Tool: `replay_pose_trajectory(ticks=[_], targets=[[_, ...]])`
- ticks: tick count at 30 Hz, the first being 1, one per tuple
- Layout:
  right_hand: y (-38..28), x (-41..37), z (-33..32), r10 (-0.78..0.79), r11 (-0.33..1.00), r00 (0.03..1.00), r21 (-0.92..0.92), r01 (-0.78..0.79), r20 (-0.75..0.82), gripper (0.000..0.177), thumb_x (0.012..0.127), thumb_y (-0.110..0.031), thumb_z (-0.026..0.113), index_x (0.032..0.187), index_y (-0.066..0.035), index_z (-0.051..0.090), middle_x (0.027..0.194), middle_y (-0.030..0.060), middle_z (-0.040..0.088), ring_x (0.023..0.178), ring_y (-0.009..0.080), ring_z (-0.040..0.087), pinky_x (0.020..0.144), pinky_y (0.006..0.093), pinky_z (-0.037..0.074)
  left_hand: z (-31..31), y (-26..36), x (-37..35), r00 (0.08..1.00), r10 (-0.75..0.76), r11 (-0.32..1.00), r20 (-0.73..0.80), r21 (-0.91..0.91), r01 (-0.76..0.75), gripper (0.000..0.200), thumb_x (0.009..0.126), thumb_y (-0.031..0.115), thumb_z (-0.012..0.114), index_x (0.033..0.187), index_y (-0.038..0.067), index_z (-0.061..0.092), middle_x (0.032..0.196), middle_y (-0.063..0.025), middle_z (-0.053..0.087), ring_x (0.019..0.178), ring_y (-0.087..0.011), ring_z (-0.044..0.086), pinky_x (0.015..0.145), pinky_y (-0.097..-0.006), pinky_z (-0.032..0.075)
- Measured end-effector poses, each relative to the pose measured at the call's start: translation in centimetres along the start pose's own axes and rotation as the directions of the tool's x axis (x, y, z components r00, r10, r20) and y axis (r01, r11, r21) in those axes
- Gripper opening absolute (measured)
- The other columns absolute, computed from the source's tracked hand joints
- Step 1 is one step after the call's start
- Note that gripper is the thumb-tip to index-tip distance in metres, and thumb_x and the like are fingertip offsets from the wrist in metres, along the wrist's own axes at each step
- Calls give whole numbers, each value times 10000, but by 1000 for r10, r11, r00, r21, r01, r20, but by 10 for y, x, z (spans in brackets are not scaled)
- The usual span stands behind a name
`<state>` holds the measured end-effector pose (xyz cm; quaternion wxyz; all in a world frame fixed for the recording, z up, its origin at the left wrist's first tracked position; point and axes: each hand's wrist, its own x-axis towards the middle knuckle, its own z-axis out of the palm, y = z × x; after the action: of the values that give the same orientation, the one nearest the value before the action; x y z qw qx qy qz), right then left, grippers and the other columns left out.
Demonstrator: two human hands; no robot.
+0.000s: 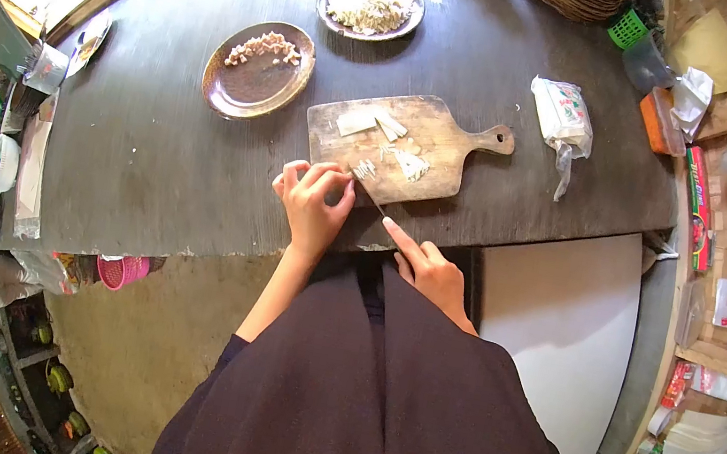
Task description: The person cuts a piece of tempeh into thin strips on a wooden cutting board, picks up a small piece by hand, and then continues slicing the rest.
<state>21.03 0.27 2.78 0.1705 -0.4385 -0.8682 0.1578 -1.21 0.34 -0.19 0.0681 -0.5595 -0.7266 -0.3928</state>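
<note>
A wooden cutting board (444,168) with a handle lies near the table's front edge. On it are larger pale blocks (358,122), a small heap of chopped white pieces (411,164) and some thin white strips (364,169). My left hand (315,205) is at the board's near left corner, fingers bent and pinched together beside the strips; what is between the fingertips is hidden. My right hand (433,279) grips a knife (375,203), its index finger stretched along it. The thin blade points up and left toward the strips; the knife's handle is hidden in the hand.
Beyond the board stand a brown plate (250,100) with small brownish chopped pieces and another plate (404,32) heaped with pale shreds. A white plastic packet (563,121) lies right of the board. Shelves with packages line the right; a pink basket (122,272) sits below the table's left side.
</note>
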Motion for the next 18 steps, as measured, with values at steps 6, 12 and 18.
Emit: replay_pose_trajectory(ticks=[6,12,18], targets=[[0,-4,-9,-10,1000,1000,1,10,16,651,924,-272,709,1499,-471,476,699,40,503,512,252,600,487,371,551,0,1,0,1000,-3,1000,-12,-2,3,102,752,196,820,804,170,736,982,69,735,1049,-251,546,949,-421,327],[-3,-4,-13,3,1000,999,17,-4,50,648,929,-266,704,1502,-462,474,714,51,516,539,261,621,509,384,560,-1,2,0,1000,1,1000,-12,-7,-1,113,747,189,817,816,171,729,978,74,733,1042,-253,546,947,-425,330],[-5,-4,-14,2,1000,999,15,-3,49,656,924,-257,707,1502,-461,474,718,50,528,548,260,632,512,381,563,-2,3,0,1000,-8,1000,-12,-3,8,117,742,186,819,811,170,725,976,76,733,1041,-253,544,947,-426,330]])
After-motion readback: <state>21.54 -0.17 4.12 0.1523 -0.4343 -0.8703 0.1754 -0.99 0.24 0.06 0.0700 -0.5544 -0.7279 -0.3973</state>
